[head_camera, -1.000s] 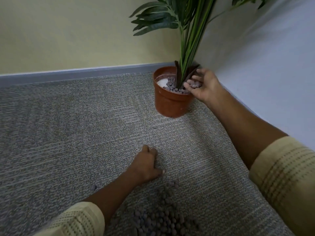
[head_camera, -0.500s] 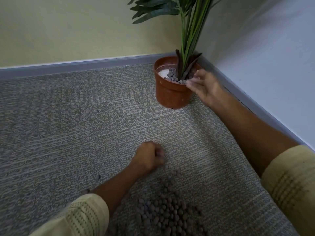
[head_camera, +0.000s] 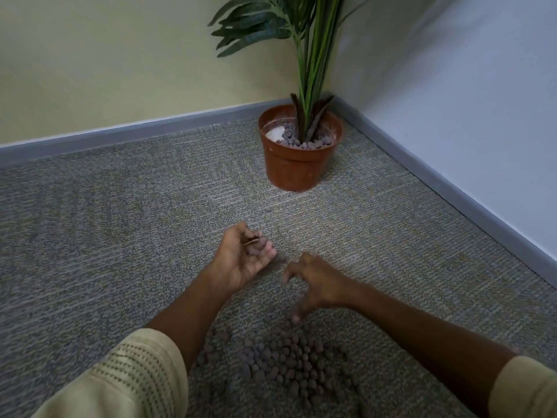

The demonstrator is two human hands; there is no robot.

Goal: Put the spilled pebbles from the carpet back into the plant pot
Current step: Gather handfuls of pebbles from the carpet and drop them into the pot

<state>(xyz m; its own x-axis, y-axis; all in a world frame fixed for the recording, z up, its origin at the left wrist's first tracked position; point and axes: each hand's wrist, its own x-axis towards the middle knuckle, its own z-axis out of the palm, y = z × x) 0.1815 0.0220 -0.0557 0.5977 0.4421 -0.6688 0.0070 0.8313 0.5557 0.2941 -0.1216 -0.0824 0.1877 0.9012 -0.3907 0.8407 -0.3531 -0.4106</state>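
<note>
One pot (head_camera: pixel 297 164) is being seen in the corner, partly filled with pebbles. One pile (head_camera: pixel 286 366) of too many pebbles to count is lying on the carpet (head_camera: pixel 120 236), well before the pot. A few pebbles are being cupped in the curled fingers of the left hand (head_camera: pixel 244 257), earlier clenched on the carpet. The right hand (head_camera: pixel 316 282), earlier at the pot, is now being held over the pile, fingers spread, grasping nothing.
</note>
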